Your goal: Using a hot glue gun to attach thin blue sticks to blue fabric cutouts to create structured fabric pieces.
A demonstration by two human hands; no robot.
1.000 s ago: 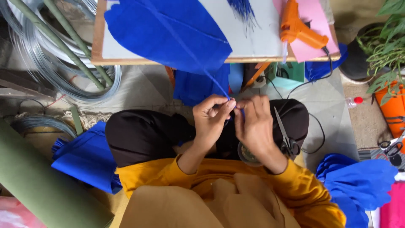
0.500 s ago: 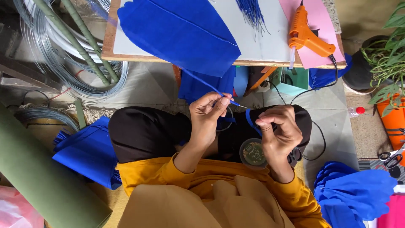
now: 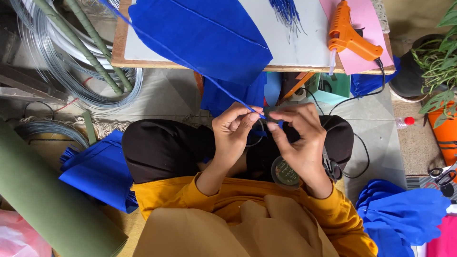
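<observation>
Fingers (image 3: 245,119) of the left hand (image 3: 233,135) pinch the thin blue stem (image 3: 223,90) that runs down from the big blue paper leaf (image 3: 204,38), close above the lap. The right hand (image 3: 302,140) meets it from the other side, its thumb and forefinger closed narrowly on the stem's lower end, where a bit of blue strip shows between the two hands. Both hands hold the stem; neither is spread wide.

As a judgement, the leaf blade looks already cut and joined to its stem, and the work now seems to be at the stem's end; whether it is nearly wrapped or only begun cannot be told, since the fingers hide it. A small round roll of tape (image 3: 284,172) lies on the lap under the right wrist, with scissors (image 3: 331,166) just beside it.

The leaf itself rests over the near edge of the worktop (image 3: 152,63), a low board with a pale top. An orange glue gun (image 3: 350,35) lies on a pink sheet (image 3: 366,62) at its right corner, and a bundle of thin blue wires (image 3: 288,12) sits at the far edge. On the floor are coils of grey wire (image 3: 62,66) to the left, a green paper roll (image 3: 52,204), finished blue leaves (image 3: 102,169) by the left knee and more blue leaves (image 3: 404,214) to the right, near a potted plant (image 3: 440,57).
</observation>
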